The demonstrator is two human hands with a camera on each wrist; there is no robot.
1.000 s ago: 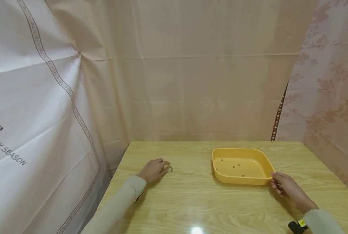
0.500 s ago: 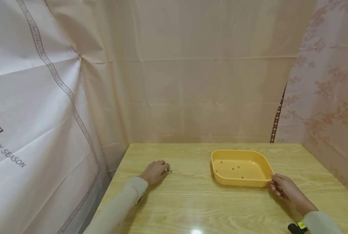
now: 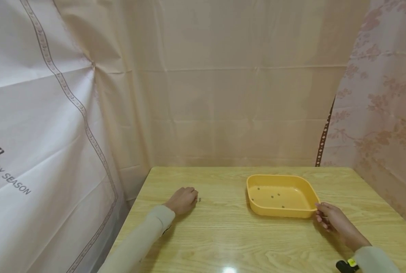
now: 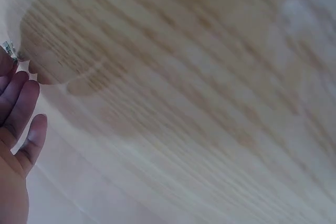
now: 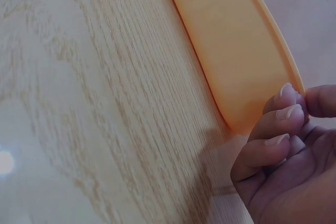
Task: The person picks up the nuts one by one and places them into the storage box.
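Several tiny metal pieces, perhaps nuts, lie scattered in the yellow tray [image 3: 291, 189], a shallow one with rounded corners. My right hand [image 3: 336, 222] pinches the tray's near right corner between thumb and fingers, as the right wrist view also shows on the tray wall [image 5: 231, 40]. My left hand [image 3: 183, 201] is low over the table on the left, fingers bent. Beside its fingertips are small metal pieces [image 3: 199, 200]. At the edge of the left wrist view, metal pieces [image 4: 8, 48] show right at the fingertips; whether one is pinched is hidden.
Both hands work over a light wood-grain table [image 3: 223, 235]. A beige cloth [image 3: 240, 94] hangs behind it, with a white printed sheet [image 3: 46, 132] at left and a floral sheet [image 3: 390, 113] at right. A dark strap piece [image 3: 346, 266] sits by the right cuff.
My left hand's fingers have curled in over the metal pieces, covering some seen a second ago. The right hand and tray hold still; the view has tipped up slightly.
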